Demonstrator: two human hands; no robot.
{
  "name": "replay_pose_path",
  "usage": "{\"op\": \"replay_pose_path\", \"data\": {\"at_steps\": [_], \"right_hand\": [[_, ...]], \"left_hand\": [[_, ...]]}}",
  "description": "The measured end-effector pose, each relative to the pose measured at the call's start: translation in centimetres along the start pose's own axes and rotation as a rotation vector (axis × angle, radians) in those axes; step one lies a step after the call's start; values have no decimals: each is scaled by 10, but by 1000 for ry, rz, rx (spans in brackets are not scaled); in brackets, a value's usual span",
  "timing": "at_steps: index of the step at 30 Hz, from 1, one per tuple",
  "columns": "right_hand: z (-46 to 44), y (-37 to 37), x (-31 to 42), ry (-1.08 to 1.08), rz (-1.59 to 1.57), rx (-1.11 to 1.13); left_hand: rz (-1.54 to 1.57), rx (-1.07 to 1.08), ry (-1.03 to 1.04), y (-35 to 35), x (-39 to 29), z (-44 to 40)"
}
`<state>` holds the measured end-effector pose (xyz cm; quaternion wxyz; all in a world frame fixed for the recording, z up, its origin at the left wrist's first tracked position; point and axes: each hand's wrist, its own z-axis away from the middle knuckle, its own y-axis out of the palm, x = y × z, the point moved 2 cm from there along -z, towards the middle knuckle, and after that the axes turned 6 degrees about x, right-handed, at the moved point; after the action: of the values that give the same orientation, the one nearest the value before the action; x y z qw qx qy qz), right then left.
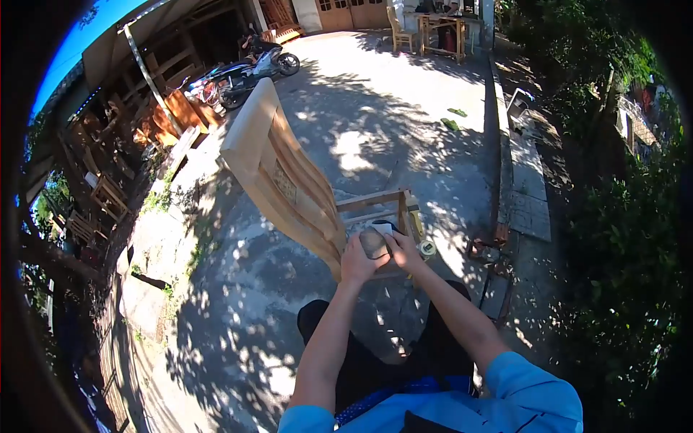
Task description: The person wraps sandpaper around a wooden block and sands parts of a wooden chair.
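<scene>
A wooden chair frame (289,177) with a carved, slatted back stands in front of me, its seat frame open. Close to the lower end of the backrest, my left hand (359,261) is closed on a rounded brownish piece (373,244). My right hand (404,252) is closed at the piece's other side, beside something white (382,229) that may be a folded sheet. A yellowish roll (426,249) is at the right side of the chair frame. My fingertips are partly hidden, and the piece's material is unclear.
Motorbikes (249,72) are parked at the upper left near wooden boards (184,112). Another wooden chair (399,32) and a wooden table (442,36) stand at the back. A low concrete kerb (503,155) runs along the right, with dense bushes (613,238) beyond.
</scene>
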<state>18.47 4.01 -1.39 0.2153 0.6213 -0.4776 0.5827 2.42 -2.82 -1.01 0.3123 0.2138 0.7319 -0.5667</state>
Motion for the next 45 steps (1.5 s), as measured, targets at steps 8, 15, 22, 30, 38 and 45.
{"op": "replay_pose_path", "data": {"at_steps": [8,15,22,30,38,45], "right_hand": [[-2,10,-18,71,-231,116],[4,25,-40,100,-226,16],[5,17,-5,43,-74,-51],[-6,22,9,-5,91,-198],[-18,19,-6,187,-103,-146],[-14,17,-2,202,-153,-8]], "left_hand": [[45,-35,32,7,-6,4],[31,-75,14,8,-4,16],[-135,-35,-82,-7,-5,9],[-523,39,-39,1,-4,-10],[-367,80,0,10,8,-12],[-300,109,-44,0,4,-1]]}}
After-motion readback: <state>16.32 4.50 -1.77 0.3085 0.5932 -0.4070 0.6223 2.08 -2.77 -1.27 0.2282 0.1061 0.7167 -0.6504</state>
